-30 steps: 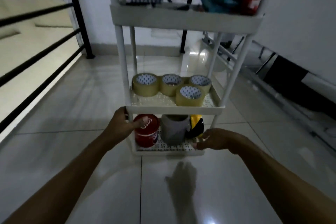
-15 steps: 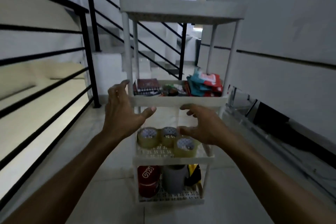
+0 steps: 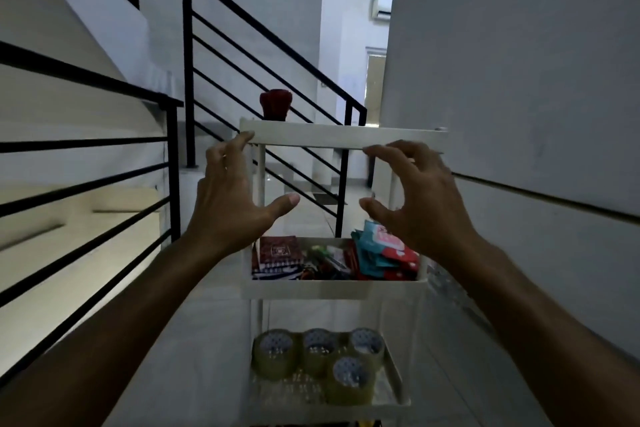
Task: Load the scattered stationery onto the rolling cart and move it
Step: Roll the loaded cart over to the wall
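Note:
A white tiered rolling cart stands in front of me. A dark red object sits on its top shelf. The shelf below holds a dark red notebook, mixed small items and teal and red packets. Lower down lie several rolls of brown tape. My left hand is spread open, its fingertips touching the top shelf's left front corner. My right hand is open with curled fingers just below the top shelf's front edge, on the right. Neither hand grips anything.
A black metal stair railing runs along the left and up behind the cart. A grey wall closes the right side. A pale tiled floor leads to a lit hallway ahead.
My view rose from the cart's bottom shelves to its top. Both hands moved up from the lower shelves to the top shelf's front edge, staying open.

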